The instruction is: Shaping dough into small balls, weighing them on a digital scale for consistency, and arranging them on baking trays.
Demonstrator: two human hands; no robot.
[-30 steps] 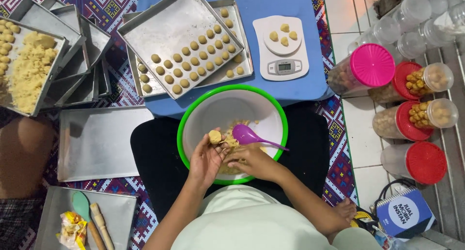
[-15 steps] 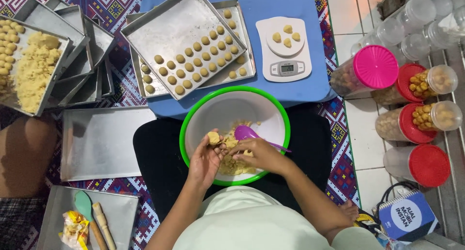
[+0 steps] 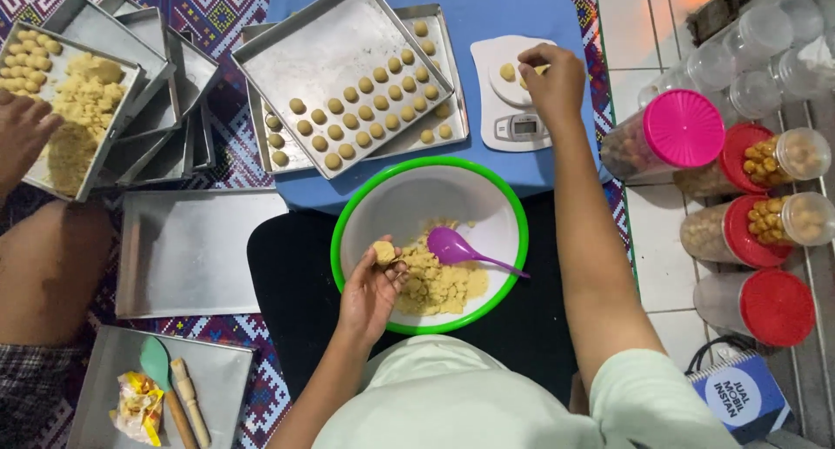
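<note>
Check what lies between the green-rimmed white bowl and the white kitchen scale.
Head view: only bare blue tabletop separates the green-rimmed white bowl from the white kitchen scale; the right forearm crosses beside it.

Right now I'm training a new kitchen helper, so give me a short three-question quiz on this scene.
1. True or false: the left hand holds a dough ball over the bowl.
2. The right hand is at the: A) jar B) scale C) tray
3. What lies in the bowl on the dough?

Key: 1 true; 2 B; 3 a purple spoon.
</note>
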